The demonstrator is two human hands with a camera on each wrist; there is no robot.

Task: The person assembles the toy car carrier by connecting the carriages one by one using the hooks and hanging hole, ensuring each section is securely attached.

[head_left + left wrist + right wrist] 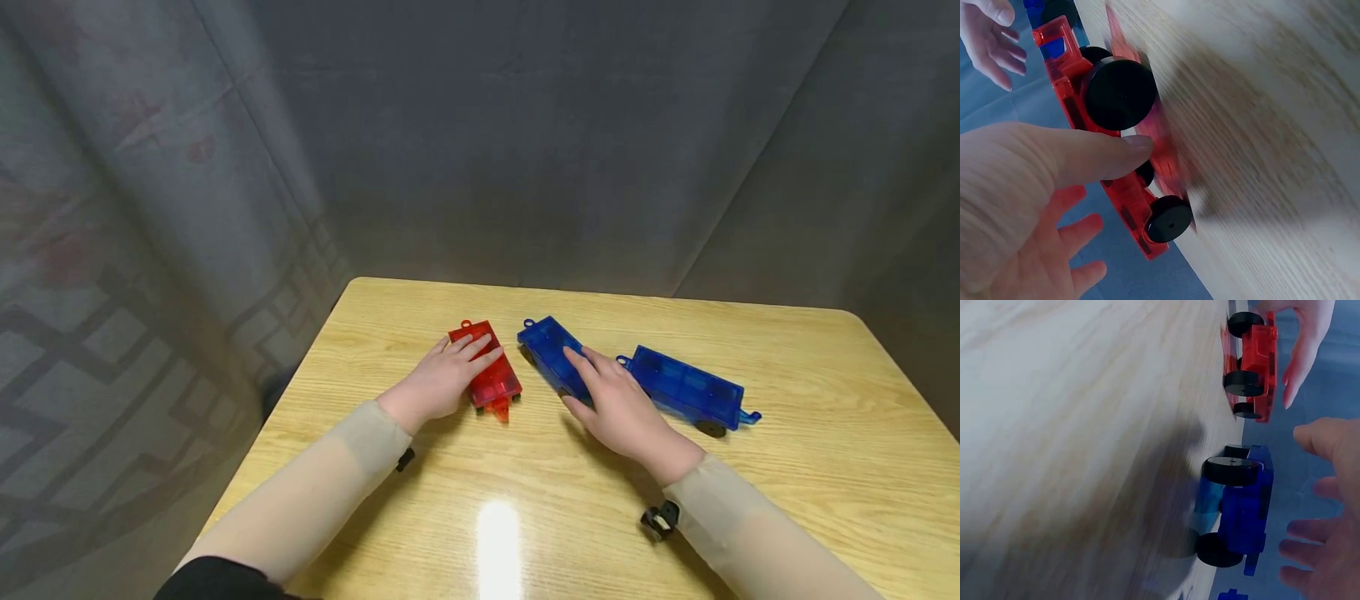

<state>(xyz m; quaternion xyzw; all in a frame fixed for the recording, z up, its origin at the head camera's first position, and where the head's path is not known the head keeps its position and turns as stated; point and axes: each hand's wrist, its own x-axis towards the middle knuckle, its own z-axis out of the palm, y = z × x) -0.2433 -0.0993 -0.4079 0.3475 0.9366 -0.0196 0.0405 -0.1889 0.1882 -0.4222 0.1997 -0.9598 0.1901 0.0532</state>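
A translucent red toy wagon (497,381) with black wheels stands on the table, a loop at its far end. Across its top lie the fairly straight fingers of my left hand (435,385). In the left wrist view the left thumb (1097,153) overlaps the wagon's wheeled side. My right hand (628,410) reaches over the near end of a blue toy wagon (546,343), its fingers extended. Those fingers stand spread beside the blue wagon (1244,512) in the right wrist view. Just right of that hand is a second blue wagon (690,387), with a hook at its right end.
The wagons stand on a light wooden table (817,433) with rounded far corners. Behind its far edge hangs a grey curtain (525,167), and a patterned curtain (135,250) hangs at the left. A small black device (660,521) sits at my right wrist.
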